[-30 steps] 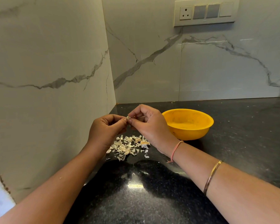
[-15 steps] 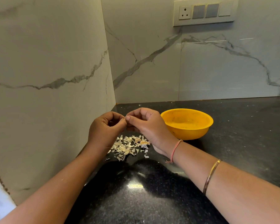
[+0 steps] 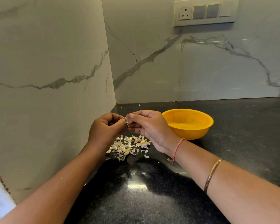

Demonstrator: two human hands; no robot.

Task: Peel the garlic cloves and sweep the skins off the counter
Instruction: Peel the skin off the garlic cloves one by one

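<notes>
Both hands are pinching one small pale garlic clove (image 3: 129, 120) btwn fingertips, left hand (image 3: 105, 130) and right hand (image 3: 149, 126) picking at its skin (mid-peel imo). Papery skin scraps (image 3: 128, 147) are lying right below on the black speckled stone counter (image 3: 152, 199), round yellow plastic bowl (image 3: 188, 124) beside. Next: strip it, then sweep.

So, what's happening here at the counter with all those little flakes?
A person is peeling garlic by hand. The left hand and the right hand pinch one garlic clove between their fingertips, held in the air above a pile of skins on the black counter. A yellow bowl stands to the right of the pile, just behind the right hand. The skins have not been swept off yet.
</notes>
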